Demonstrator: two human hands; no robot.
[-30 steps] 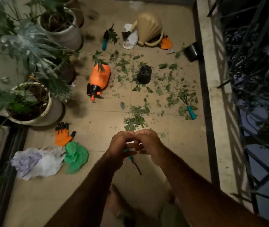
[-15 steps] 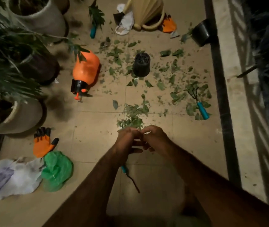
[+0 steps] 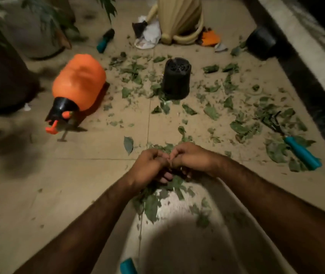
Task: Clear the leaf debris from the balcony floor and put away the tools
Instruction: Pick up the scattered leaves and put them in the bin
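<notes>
1. Both hands, our left hand (image 3: 149, 165) and right hand (image 3: 193, 158), met with fingers curled; we could not tell what they gripped.
2. Torn green leaf debris (image 3: 153, 204) lay directly beneath them on the beige tiled floor (image 3: 78, 175).
3. A teal-handled black hand rake (image 3: 296, 149) lay among leaves to the right.

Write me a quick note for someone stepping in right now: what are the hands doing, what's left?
Left hand and right hand: curled together over a small leaf pile; unclear whether they grip anything.
Leaf debris covers the tiles around an upturned black pot.
Tools out: teal-handled rake at right, orange sprayer on its side at left, another teal handle at the bottom edge.
Done: little, one small heap.
Left: gather leaves, put tools away.
</notes>
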